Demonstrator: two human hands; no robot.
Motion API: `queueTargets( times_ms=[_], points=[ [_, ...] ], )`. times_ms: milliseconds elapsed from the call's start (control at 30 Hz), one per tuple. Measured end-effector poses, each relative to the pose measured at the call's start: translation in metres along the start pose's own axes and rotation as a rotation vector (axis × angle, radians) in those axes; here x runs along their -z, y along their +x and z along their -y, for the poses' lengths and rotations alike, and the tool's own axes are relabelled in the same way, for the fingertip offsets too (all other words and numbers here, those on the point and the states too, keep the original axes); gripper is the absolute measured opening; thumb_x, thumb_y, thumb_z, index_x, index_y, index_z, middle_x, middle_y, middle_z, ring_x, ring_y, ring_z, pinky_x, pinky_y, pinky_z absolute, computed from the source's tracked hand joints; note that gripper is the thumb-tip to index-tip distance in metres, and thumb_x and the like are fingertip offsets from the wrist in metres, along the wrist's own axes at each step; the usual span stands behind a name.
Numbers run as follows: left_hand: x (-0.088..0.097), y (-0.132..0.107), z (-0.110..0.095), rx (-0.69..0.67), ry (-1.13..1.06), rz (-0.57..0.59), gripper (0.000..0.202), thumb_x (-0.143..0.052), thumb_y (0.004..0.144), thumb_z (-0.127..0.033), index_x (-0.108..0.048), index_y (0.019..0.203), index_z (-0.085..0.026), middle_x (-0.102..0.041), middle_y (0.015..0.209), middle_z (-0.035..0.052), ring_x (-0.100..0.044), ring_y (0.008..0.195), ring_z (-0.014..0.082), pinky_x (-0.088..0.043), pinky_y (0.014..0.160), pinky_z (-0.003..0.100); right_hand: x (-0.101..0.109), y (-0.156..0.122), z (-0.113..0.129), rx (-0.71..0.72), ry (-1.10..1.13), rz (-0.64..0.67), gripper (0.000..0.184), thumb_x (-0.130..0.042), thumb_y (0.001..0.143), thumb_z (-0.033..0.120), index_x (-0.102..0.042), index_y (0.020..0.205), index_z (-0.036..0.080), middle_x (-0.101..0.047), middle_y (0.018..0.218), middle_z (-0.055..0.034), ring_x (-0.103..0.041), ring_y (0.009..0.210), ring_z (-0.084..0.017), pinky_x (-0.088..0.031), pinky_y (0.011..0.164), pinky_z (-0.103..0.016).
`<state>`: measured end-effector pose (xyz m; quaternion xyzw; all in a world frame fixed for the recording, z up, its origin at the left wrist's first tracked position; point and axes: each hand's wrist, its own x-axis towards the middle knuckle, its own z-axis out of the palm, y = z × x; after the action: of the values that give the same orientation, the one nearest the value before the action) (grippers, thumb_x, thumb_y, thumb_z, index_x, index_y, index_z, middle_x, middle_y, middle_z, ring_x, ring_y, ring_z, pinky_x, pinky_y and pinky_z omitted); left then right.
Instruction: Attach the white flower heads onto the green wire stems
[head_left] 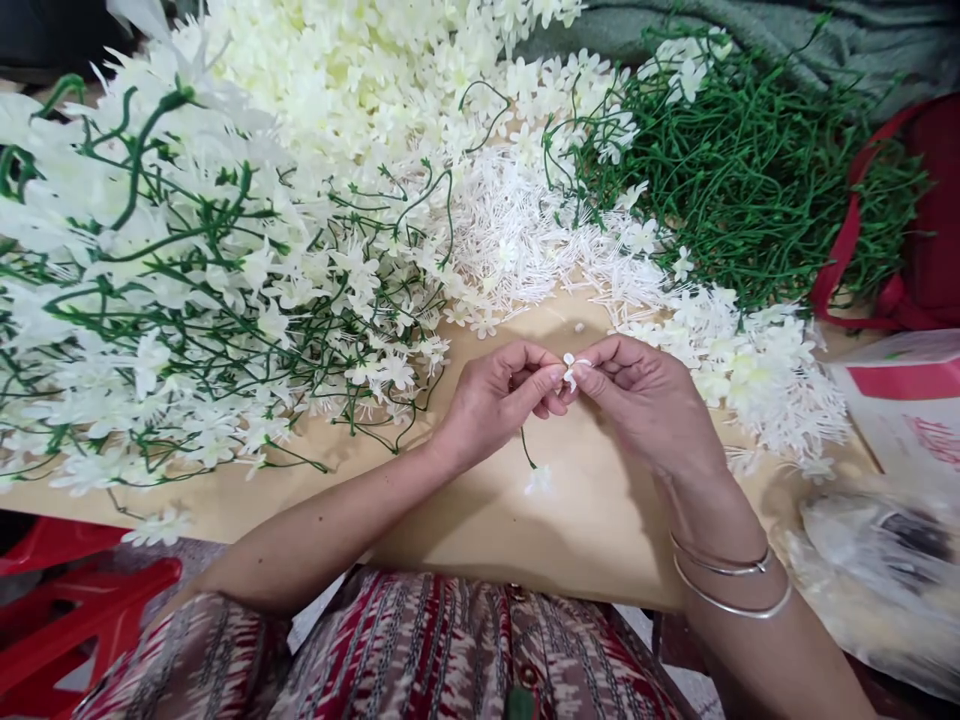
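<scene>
Both of my hands meet above the table in the middle of the view, fingertips pinched together. Between them sits a small white artificial flower [569,366], gripped by the thumb and finger of my right hand [637,395]. My left hand [506,395] is closed around a thin green plastic stem [528,450], which hangs below its fingers. At the lower end of that stem is another white flower [538,480]. My fingers cover the spot where stem and small flower come together, so I cannot tell whether they are joined.
Stemmed white flowers [225,270] are heaped on the left. Loose petals [360,70] lie behind, near white stamens [517,225]. Green stems [742,170] fill the back right, beside a red strap [847,230]. Plastic bags [877,560] lie right; a red stool [90,610] stands lower left.
</scene>
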<state>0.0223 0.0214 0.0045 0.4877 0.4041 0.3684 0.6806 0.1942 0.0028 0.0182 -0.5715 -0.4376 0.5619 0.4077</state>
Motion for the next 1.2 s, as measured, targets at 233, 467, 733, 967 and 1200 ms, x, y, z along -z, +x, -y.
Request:
queueTargets(
  times_ms=[233, 467, 733, 967, 1200],
  points=[
    [0.001, 0.002, 0.002, -0.065, -0.003, 0.004, 0.040, -0.069, 0.093, -0.058, -0.064, 0.095, -0.018, -0.073, 0.081, 0.0033, -0.066, 0.065, 0.0093, -0.054, 0.062, 0.022, 0.012, 0.004, 0.004, 0.005, 0.186, 0.069, 0.034, -0.084, 0.078, 0.052, -0.072, 0.098, 0.027, -0.074, 0.078, 0.0008, -0.071, 0.077, -0.017, -0.058, 0.080, -0.034],
    [0.002, 0.002, 0.005, -0.106, 0.023, 0.012, 0.037, -0.069, 0.094, -0.054, -0.064, 0.094, -0.017, -0.070, 0.080, 0.0016, -0.064, 0.066, 0.0089, -0.053, 0.064, 0.022, 0.004, 0.003, -0.001, 0.002, 0.084, -0.039, 0.028, -0.090, 0.071, 0.045, -0.071, 0.083, 0.028, -0.074, 0.077, -0.0004, -0.069, 0.075, -0.020, -0.059, 0.076, -0.037],
    [0.003, 0.000, 0.002, -0.079, 0.046, 0.031, 0.033, -0.071, 0.094, -0.050, -0.066, 0.091, -0.018, -0.069, 0.071, -0.0001, -0.065, 0.063, 0.0098, -0.055, 0.063, 0.022, 0.003, 0.003, -0.002, 0.016, 0.047, -0.010, 0.021, -0.087, 0.072, 0.039, -0.071, 0.078, 0.027, -0.075, 0.078, 0.0002, -0.069, 0.074, -0.018, -0.059, 0.075, -0.036],
    [0.013, 0.007, -0.019, -0.045, -0.068, 0.045, 0.044, -0.083, 0.079, -0.060, -0.068, 0.086, -0.019, -0.072, 0.073, 0.0003, -0.068, 0.065, 0.0118, -0.060, 0.068, 0.025, 0.000, 0.005, 0.002, 0.050, 0.091, 0.039, 0.028, -0.087, 0.071, 0.043, -0.068, 0.085, 0.026, -0.075, 0.082, 0.0010, -0.070, 0.078, -0.017, -0.060, 0.079, -0.036],
    [0.037, 0.009, -0.062, -0.266, -0.306, -0.168, 0.043, -0.034, 0.110, -0.054, -0.066, 0.132, -0.038, -0.064, 0.147, -0.0036, -0.053, 0.146, 0.0229, -0.059, 0.101, 0.036, 0.029, 0.003, 0.013, 0.266, 0.178, -0.227, 0.020, -0.078, 0.083, 0.044, -0.070, 0.094, 0.030, -0.073, 0.091, -0.0018, -0.069, 0.080, -0.020, -0.058, 0.084, -0.041]
  ],
)
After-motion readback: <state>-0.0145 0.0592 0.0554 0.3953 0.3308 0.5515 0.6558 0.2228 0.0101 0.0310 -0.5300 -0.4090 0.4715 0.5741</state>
